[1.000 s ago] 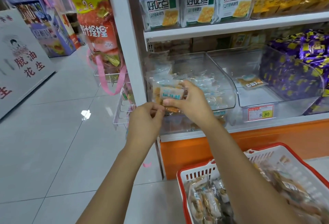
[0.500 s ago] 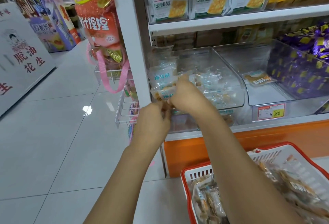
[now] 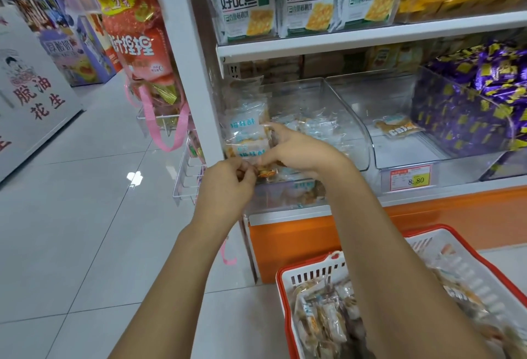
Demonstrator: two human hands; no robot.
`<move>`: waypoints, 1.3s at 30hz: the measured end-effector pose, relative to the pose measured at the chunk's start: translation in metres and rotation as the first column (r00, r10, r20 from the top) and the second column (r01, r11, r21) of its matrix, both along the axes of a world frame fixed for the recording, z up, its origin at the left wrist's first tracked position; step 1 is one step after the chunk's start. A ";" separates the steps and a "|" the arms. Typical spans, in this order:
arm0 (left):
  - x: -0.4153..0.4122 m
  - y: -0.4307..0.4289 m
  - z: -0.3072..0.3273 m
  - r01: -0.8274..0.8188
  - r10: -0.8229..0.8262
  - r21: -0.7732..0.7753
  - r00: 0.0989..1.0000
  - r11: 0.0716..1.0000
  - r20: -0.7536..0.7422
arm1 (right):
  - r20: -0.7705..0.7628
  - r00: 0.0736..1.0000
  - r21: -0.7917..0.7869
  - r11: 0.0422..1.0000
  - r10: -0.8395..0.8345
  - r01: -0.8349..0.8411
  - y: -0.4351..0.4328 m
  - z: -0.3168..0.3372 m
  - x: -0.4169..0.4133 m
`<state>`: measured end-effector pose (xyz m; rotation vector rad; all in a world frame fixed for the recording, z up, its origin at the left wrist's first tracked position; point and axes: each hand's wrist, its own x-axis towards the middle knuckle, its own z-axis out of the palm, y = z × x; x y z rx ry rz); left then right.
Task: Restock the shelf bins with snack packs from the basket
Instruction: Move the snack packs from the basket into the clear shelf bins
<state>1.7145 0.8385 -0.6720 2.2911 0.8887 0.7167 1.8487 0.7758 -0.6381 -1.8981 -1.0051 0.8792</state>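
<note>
Head view: at 12 o'clock, the right hand [image 3: 299, 150] curls round clear blue-labelled snack packs [image 3: 247, 130] at the clear plastic bin's [image 3: 363, 142] front. The left hand [image 3: 228, 184] pinches their lower edge. The bin looks part-filled; the red-rimmed white basket [image 3: 462, 270], at 5 o'clock, holds many more.

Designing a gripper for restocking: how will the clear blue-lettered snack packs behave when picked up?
The snack packs are probably light: the left hand and right hand pinch them easily. Their glossy film looks slippery and crinkly, likely floppy at the edges.
</note>
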 end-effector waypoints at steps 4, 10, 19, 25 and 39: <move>-0.004 -0.003 0.000 -0.034 0.033 0.025 0.999 0.999 0.034 | 0.009 1.000 0.057 0.998 -0.011 0.010 -0.022 -0.002 -0.002; -0.014 -0.014 0.001 -0.109 0.102 0.086 0.991 0.990 0.084 | 0.130 0.982 0.254 0.962 -0.136 0.100 -0.086 -0.005 -0.018; -0.031 -0.081 -0.050 0.124 -0.109 0.078 0.980 0.989 -0.165 | 0.309 0.950 -0.124 0.988 -0.054 0.097 -0.206 -0.075 -0.002; -0.029 -0.095 -0.097 0.302 -0.300 -0.063 0.859 0.951 -0.416 | 0.247 0.969 -0.457 0.879 -0.024 0.138 -0.258 -0.168 0.004; -0.002 -0.051 -0.056 0.099 -0.107 -0.246 0.994 0.964 -0.021 | -0.070 0.961 0.031 0.963 -0.266 0.268 -0.193 -0.153 -0.042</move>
